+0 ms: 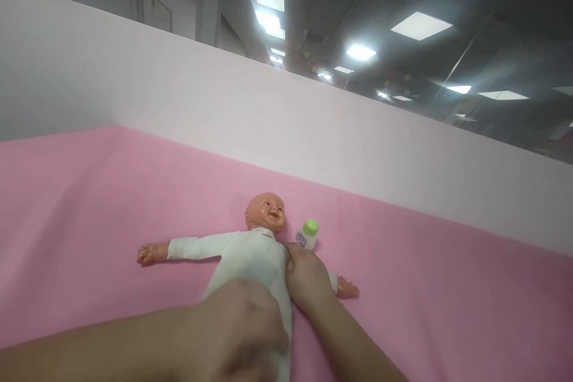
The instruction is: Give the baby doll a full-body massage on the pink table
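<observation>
A baby doll [244, 253] in a white suit lies on its back on the pink sheet [89, 209], arms spread wide. My left hand [244, 325] rests on the doll's lower body, fingers curled into the white cloth; it is blurred. My right hand [307, 277] presses against the doll's side by its shoulder, covering part of that arm. A small white bottle with a green cap [307, 234] lies beside the doll's head, just beyond my right hand.
A white partition wall [224, 101] runs along the far edge of the pink sheet. Above it are a dark ceiling with lit panels and a door at the upper left.
</observation>
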`<state>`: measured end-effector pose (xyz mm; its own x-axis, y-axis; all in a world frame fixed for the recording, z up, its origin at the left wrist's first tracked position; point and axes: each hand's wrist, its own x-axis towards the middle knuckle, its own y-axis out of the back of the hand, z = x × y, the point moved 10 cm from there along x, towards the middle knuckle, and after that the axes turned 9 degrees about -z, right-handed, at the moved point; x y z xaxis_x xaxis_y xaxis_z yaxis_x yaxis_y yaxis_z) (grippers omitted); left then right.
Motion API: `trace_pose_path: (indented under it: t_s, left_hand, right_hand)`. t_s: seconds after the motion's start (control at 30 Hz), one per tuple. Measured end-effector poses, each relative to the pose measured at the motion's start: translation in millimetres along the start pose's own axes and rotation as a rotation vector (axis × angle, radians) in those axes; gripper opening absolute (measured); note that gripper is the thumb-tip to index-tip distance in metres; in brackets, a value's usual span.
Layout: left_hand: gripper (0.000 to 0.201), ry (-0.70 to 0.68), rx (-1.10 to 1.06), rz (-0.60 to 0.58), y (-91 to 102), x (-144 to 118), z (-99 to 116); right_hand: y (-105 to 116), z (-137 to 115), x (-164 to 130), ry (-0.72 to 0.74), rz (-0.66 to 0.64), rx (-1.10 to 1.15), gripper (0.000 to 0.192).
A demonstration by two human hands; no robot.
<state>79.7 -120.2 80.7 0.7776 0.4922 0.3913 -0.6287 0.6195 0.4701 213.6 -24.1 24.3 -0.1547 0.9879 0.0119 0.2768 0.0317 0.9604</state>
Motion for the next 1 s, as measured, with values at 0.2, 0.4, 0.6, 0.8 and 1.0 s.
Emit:
trace_pose_path:
  t_s: [0.2,0.4,0.6,0.8,1.0]
  left_hand:
    - [0.023,-0.013,-0.087,-0.184,-22.7,9,9]
    - [0.036,0.077,0.016,-0.012,22.0,15,-34]
    - [0.048,0.21,0.502,-0.028,46.8,6,-74]
    - [0.034,0.358,0.591,0.269,85.1,-4,-96]
    - [0.025,0.545,0.547,0.321,102.2,-8,-117]
  right_hand:
    - [5,2,-1,0.051,0.026,0.098,0.039]
    - [6,2,-2,0.073,0.017,0.163,0.038]
    - [4,3,-2,0.051,-0.004,0.184,0.04]
    - [10,-14,-13,0.169,0.116,0.211,0.044]
    - [12,-115,-91,0.86,0.191,0.07,0.047]
